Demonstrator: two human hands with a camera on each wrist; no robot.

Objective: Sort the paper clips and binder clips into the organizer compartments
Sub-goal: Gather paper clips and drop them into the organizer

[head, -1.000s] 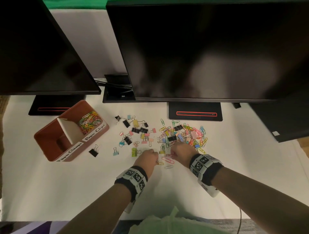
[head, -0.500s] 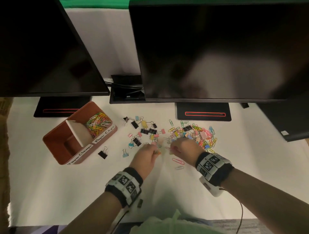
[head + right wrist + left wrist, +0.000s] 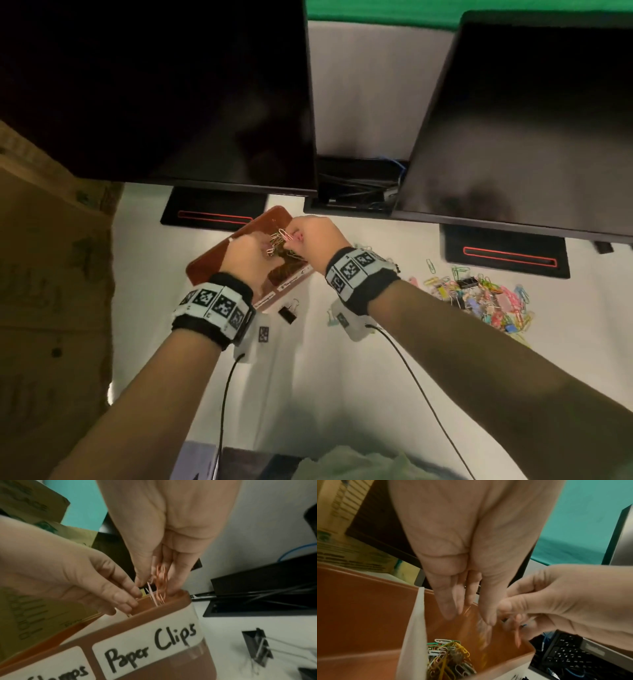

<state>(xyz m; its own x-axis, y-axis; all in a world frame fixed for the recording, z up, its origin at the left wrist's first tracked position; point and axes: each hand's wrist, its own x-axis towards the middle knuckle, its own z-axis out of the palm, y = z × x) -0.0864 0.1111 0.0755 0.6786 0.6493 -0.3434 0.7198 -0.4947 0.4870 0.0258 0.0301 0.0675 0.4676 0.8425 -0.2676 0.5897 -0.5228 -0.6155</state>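
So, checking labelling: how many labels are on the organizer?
2 on its front wall: Paper Clips label, and cut-off Clamps label left of it. Other walls hidden.

white table (image 3: 308,377), brown organizer (image 3: 209,265), clip pile (image 3: 479,301), monitor stands (image 3: 214,214)

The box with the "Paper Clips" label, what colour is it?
The box is reddish brown, with white labels lettered in black. The right wrist view shows it best.

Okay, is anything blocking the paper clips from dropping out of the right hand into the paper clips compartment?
Nothing visible: the right hand holds the pink paper clips directly over the open compartment.
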